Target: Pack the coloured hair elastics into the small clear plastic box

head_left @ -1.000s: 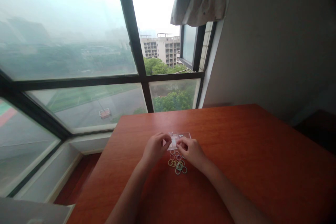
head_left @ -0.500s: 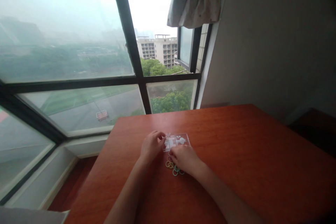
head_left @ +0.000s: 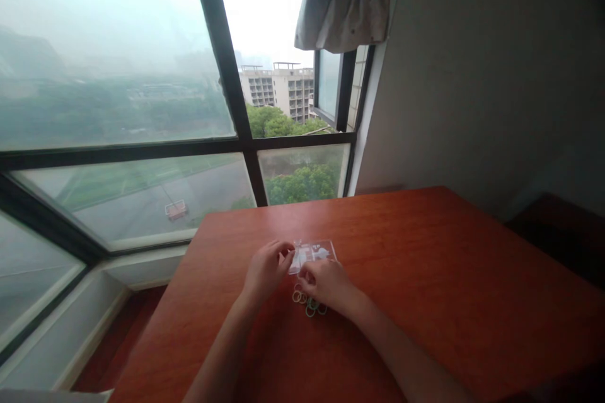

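Observation:
A shallow clear plastic box (head_left: 326, 247) with white shapes showing in it lies on the table. My left hand (head_left: 268, 266) is at its left edge, thumb and fingers curled around that side. My right hand (head_left: 327, 281) hangs over the front edge of the box, its fingertips pinched together. Whatever is between those fingertips is too small to make out. Just below them lie several small rings, with pale yellow ones (head_left: 297, 297) on the left and green ones (head_left: 310, 312) nearer me. The right hand hides part of the ring pile and the box's front corner.
The reddish-brown wooden table (head_left: 401, 252) spreads out on both sides of my hands. Dark-framed windows (head_left: 246, 145) stand beyond its far edge, with a gathered curtain (head_left: 347, 6) above. A grey wall (head_left: 454, 88) is on the right.
The whole view has shifted slightly, so things appear further left. My right fingertips have lifted a little from the rings and drawn together; my left hand stays by the box.

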The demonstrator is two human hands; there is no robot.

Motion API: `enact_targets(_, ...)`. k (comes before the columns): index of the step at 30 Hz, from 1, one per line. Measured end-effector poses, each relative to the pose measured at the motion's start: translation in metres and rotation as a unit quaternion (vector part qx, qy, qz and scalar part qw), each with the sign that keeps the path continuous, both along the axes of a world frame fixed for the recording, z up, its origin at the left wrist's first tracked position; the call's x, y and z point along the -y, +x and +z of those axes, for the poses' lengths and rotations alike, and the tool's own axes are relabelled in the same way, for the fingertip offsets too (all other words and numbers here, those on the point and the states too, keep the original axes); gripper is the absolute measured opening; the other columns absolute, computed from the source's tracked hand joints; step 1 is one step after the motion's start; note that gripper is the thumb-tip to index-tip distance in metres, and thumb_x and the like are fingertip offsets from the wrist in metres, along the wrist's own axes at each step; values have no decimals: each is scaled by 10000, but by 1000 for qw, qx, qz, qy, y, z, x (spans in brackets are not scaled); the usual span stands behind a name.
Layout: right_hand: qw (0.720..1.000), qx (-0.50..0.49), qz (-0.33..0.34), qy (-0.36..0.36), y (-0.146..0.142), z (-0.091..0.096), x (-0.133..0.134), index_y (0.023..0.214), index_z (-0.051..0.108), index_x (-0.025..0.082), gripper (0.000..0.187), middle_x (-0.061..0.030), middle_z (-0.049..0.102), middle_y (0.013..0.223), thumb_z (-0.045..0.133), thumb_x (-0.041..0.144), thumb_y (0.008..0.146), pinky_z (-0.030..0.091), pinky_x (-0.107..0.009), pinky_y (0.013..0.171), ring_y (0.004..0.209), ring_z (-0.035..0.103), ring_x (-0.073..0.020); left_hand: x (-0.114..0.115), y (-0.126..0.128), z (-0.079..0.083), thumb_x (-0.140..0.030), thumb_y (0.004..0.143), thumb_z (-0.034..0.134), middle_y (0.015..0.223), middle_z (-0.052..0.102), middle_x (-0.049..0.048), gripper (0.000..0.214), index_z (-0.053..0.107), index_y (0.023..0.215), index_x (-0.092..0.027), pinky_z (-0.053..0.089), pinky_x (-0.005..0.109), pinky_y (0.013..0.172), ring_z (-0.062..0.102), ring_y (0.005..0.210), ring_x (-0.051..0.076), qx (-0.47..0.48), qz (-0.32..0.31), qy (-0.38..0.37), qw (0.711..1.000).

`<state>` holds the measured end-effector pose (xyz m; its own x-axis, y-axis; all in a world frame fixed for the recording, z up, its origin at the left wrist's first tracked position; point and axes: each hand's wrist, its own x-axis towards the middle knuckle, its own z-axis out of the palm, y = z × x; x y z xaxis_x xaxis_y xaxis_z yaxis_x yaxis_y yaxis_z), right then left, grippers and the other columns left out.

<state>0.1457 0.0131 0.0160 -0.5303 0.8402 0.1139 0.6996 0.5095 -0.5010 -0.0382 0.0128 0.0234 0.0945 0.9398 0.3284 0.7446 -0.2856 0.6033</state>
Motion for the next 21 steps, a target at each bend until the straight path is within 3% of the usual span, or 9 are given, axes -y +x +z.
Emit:
enact_targets(10, 980, -185, -66, -19, 11, -11, -13, 802, 689, 182, 109, 35, 585, 564, 590, 216, 771, 348, -191, 532, 512, 512, -95, 6, 17, 9, -348, 844, 534, 672, 641, 14, 257, 689, 812, -146, 371, 201, 554, 503, 577, 106, 76, -47, -66, 994)
enact_targets(21, 985, -147, -67, 59, 11, -7, -8, 826, 684, 201, 130, 19, 620, 623, 559, 229, 806, 361, -204, 589, 569, 537, -112, 4, 16, 2, -398, 815, 574, 753, 688, 51, 298, 705, 828, -130, 410, 218, 598, 567, 649, 135, 161, -69, -126, 976)
